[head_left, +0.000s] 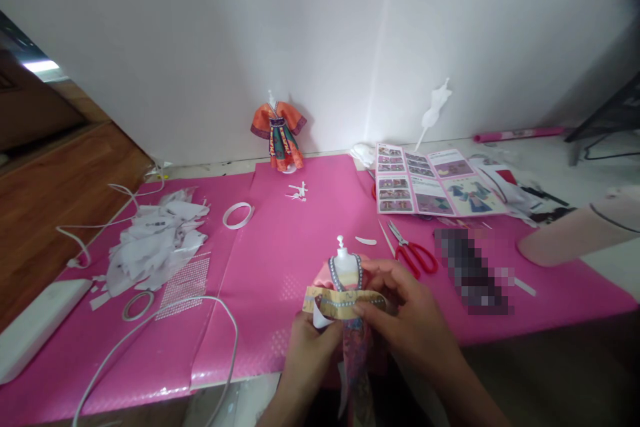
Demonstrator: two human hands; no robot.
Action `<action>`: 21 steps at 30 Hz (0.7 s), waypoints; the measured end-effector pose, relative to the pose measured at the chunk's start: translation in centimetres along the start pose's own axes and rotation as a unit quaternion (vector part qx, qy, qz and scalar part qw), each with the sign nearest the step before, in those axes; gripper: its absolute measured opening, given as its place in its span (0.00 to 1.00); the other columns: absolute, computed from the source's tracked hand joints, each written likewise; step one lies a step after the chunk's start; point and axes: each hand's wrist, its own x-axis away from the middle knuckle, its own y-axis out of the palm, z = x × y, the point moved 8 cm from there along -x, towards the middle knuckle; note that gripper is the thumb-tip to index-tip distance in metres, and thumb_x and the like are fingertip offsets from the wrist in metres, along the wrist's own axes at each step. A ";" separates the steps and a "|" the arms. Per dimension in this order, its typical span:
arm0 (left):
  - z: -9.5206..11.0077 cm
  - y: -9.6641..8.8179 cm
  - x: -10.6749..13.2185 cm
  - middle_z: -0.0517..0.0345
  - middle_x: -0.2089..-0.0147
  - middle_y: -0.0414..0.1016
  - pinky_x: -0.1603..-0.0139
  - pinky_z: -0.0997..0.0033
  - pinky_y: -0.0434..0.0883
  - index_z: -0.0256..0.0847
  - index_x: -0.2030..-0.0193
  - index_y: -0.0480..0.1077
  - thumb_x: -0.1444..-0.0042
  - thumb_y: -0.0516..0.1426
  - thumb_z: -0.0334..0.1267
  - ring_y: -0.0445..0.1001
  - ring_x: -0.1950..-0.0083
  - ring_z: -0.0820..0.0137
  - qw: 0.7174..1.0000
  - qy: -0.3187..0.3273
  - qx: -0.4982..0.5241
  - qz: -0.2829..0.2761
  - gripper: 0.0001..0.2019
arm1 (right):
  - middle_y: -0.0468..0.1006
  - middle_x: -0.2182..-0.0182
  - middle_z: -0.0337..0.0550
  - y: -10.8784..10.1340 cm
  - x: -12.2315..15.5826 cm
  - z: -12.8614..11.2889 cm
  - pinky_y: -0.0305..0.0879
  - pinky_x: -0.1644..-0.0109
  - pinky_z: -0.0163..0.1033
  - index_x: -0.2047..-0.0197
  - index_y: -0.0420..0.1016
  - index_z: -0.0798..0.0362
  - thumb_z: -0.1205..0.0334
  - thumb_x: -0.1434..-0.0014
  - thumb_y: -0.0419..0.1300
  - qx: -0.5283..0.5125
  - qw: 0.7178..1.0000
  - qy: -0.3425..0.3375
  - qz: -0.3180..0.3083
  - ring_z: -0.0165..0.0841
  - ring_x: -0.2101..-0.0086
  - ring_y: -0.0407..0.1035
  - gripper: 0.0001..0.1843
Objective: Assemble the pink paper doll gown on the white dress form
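A small white dress-form mannequin point(343, 253) stands upright between my hands near the table's front edge. It wears a pink garment with a grey beaded neckline point(333, 273) and a patterned strip hanging below. Across its front lies a yellow patterned band point(320, 299) with a row of pearl-like beads. My right hand point(400, 297) is closed, thumb and fingers pinching the band's right part at the mannequin. My left hand point(311, 347) is closed under the band's left end, beside a curled white backing flap point(321, 317). Some of its fingertips are hidden.
Red-handled scissors point(415, 257) and an instruction sheet point(433, 180) lie at right, near a blurred dark object point(473, 273). An orange-robed mannequin point(279, 130) stands at the back. White scraps point(155, 240), tape rolls point(238, 215), a bead sheet point(185, 285) and a white cable point(235, 340) are at left.
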 end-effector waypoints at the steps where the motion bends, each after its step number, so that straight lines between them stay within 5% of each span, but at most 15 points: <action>1: 0.1 0.0 0.0 0.56 0.76 0.77 0.74 0.74 0.67 0.34 0.71 0.79 0.60 0.68 0.40 0.73 0.75 0.68 1.000 0.003 -0.003 0.002 0.12 | 0.75 0.73 0.32 0.0 0.0 0.1 0.66 0.68 0.35 0.52 0.74 0.48 0.67 0.51 0.66 0.001 1.000 -0.001 0.000 0.31 0.72 0.71 0.21; 14: 0.8 0.2 0.4 0.61 0.79 0.72 0.77 0.75 0.63 0.35 0.73 0.76 0.59 0.66 0.38 0.66 0.80 0.73 1.000 -0.006 0.010 0.019 0.08 | 0.77 0.71 0.35 -0.2 0.0 0.4 0.69 0.64 0.37 0.50 0.73 0.49 0.66 0.48 0.64 -0.008 1.000 -0.001 -0.013 0.34 0.68 0.74 0.21; 21: -0.1 -0.5 0.4 0.57 0.78 0.75 0.76 0.73 0.67 0.35 0.70 0.76 0.62 0.68 0.44 0.72 0.76 0.67 1.000 -0.006 0.011 0.028 0.15 | 0.76 0.71 0.34 0.1 -0.2 0.7 0.69 0.64 0.38 0.51 0.73 0.47 0.69 0.50 0.63 -0.015 1.000 -0.005 -0.012 0.34 0.69 0.73 0.22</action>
